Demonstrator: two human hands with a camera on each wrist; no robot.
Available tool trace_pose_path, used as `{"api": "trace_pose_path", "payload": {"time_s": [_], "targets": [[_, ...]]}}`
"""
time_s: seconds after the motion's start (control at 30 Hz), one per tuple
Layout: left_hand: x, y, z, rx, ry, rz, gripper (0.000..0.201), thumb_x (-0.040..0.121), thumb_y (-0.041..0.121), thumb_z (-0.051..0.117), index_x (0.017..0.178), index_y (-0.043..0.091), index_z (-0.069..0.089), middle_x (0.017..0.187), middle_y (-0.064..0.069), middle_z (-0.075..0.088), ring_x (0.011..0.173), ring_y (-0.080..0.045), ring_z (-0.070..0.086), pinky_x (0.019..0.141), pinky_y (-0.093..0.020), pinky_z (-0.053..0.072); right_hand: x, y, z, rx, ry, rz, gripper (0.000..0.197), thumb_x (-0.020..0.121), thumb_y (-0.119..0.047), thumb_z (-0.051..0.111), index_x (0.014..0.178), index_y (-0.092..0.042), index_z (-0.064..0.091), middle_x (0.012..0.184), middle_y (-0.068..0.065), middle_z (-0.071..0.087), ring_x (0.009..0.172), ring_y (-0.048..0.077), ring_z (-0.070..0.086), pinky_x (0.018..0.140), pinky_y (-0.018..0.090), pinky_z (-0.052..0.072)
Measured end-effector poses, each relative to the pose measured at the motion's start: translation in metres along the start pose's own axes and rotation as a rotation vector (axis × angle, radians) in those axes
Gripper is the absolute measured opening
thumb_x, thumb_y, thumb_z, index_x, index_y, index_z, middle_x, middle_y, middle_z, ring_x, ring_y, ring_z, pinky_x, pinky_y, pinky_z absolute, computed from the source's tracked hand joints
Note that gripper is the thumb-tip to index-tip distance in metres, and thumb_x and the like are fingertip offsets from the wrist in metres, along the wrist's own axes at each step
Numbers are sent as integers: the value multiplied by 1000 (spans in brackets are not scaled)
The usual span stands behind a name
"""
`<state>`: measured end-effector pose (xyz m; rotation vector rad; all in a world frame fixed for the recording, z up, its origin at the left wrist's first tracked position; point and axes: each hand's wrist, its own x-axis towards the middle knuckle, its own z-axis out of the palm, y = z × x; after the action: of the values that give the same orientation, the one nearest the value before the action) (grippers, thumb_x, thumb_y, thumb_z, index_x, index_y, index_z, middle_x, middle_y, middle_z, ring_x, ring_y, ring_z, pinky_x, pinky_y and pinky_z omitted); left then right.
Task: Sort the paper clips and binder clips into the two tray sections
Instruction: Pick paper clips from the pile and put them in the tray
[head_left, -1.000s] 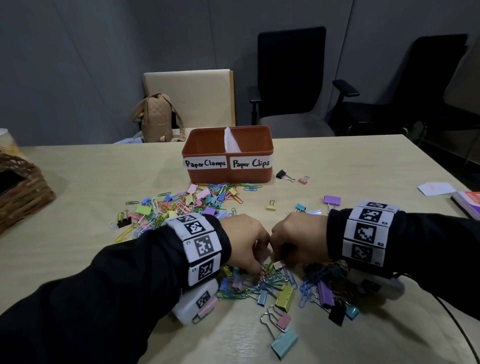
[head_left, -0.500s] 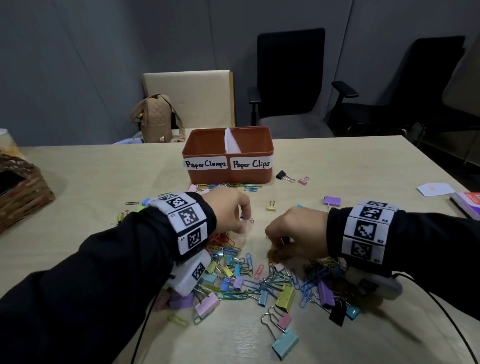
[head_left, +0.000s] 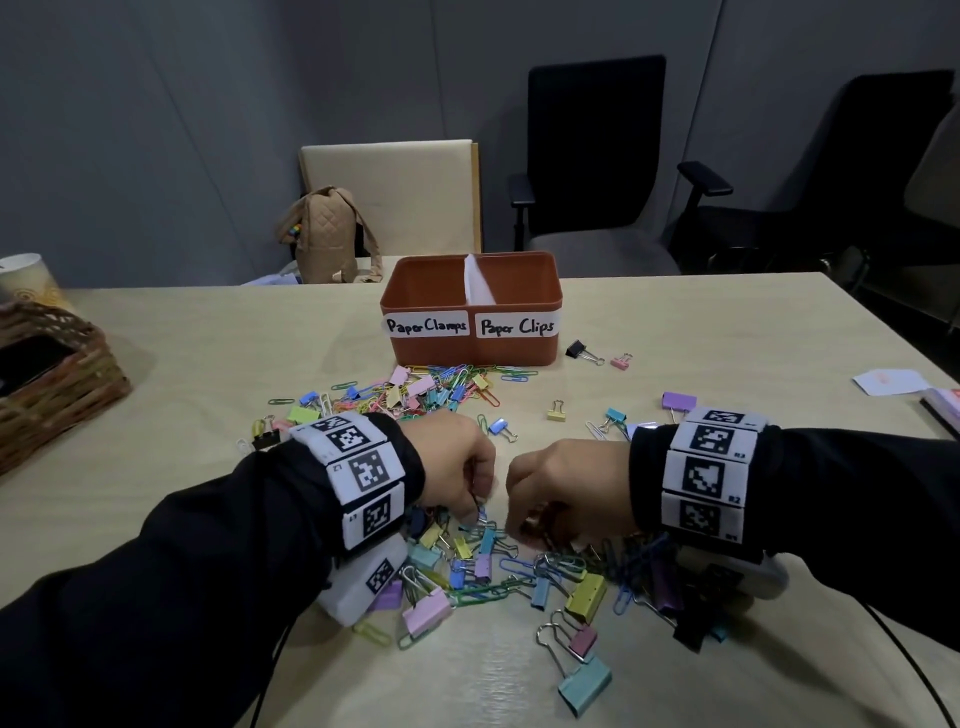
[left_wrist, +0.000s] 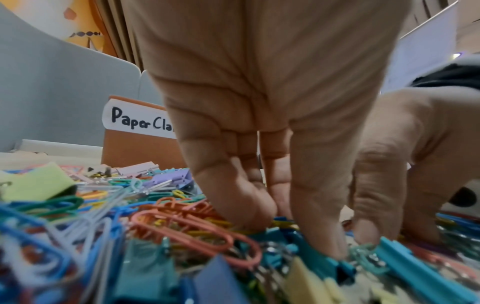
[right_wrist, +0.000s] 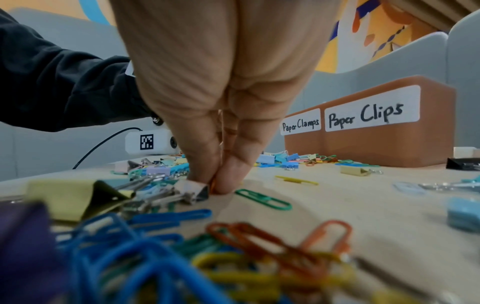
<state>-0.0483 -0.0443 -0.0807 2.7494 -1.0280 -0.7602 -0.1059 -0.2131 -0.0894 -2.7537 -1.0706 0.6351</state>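
Clips (head_left: 498, 566) heaped on tabletop (head_left: 675, 338), tray (head_left: 470, 312) at 12 o'clock, left hand (head_left: 457, 467) fingertips down among clips, grip unclear, right hand (head_left: 566, 488) pinching something orange.

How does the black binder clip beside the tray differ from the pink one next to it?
The black binder clip looks larger than the pink binder clip. The black one lies nearer the tray; the pink one lies farther right. Both rest on the table with silver wire handles, outside the tray.

Tray (head_left: 470, 291) contents hidden behind its walls
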Motion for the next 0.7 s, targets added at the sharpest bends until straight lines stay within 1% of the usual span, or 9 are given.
{"api": "trace_pose_path", "payload": {"time_s": [0.03, 0.1, 0.17, 0.3, 0.4, 0.47, 0.57, 0.63, 0.7], "targets": [[0, -1, 0, -10, 3, -1, 27, 69, 21, 84, 93, 19, 72, 72, 17, 58, 75, -7, 59, 72, -22, 50, 0, -1, 0, -9, 10, -10, 37, 77, -6, 71, 112, -18, 69, 113, 2, 59, 101, 21, 56, 80, 25, 41], [1, -3, 1, -23, 4, -4, 26, 70, 21, 84, 93, 17, 72, 69, 17, 57, 73, -7, 57, 72, -22, 50, 1, -4, 3, -57, 17, -7, 19, 87, -16, 66, 105, -14, 70, 105, 4, 62, 95, 22, 58, 71, 24, 36], [1, -4, 1, -29, 0, -13, 23, 71, 20, 83, 91, 17, 72, 68, 16, 58, 70, -7, 57, 70, -21, 49, 3, -5, 5, -97, 8, 15, 17, 91, -22, 62, 104, -12, 68, 102, 6, 62, 94, 24, 58, 69, 25, 34], [3, -6, 2, -47, -8, -34, 19, 75, 16, 80, 93, 16, 72, 72, 12, 62, 73, -8, 59, 73, -23, 51, 2, -6, 8, -105, -6, 60, 20, 94, -23, 57, 107, -11, 65, 107, 8, 57, 97, 26, 56, 76, 31, 41], [5, -8, 1, -38, 1, -24, 13, 79, 16, 76, 91, 17, 72, 88, 6, 70, 75, -6, 58, 74, -21, 49, 1, -8, 10, -107, 0, 70, 16, 96, -23, 55, 104, -12, 63, 104, 7, 60, 96, 25, 57, 79, 34, 45], [4, -11, -3, -49, 17, -21, 6, 82, 19, 73, 86, 22, 69, 90, 11, 70, 75, -3, 58, 73, -19, 48, 0, -7, 11, -76, 11, 77, 11, 95, -21, 56, 100, -14, 63, 100, 6, 64, 95, 25, 59, 81, 36, 49], [4, -17, -13, -64, 52, -16, 12, 86, 22, 69, 77, 27, 62, 89, 12, 70, 80, -4, 61, 75, -22, 50, -2, -5, 8, -5, 25, 85, 10, 94, -20, 56, 97, -14, 64, 100, 3, 68, 95, 22, 60, 79, 30, 48], [5, -20, -19, -70, 64, -23, 8, 88, 23, 66, 82, 26, 62, 89, 9, 70, 80, -7, 61, 74, -23, 49, -4, -4, 3, 45, 19, 89, 11, 92, -14, 58, 98, -14, 66, 102, 0, 69, 95, 18, 61, 75, 22, 43], [7, -24, -23, -148, 66, -23, 4, 91, 21, 63, 87, 21, 62, 83, 6, 71, 73, -6, 62, 70, -21, 49, -5, -2, -6, 78, 38, 95, 12, 87, -10, 60, 96, -12, 68, 98, 2, 70, 90, 18, 61, 72, 20, 42]]}}
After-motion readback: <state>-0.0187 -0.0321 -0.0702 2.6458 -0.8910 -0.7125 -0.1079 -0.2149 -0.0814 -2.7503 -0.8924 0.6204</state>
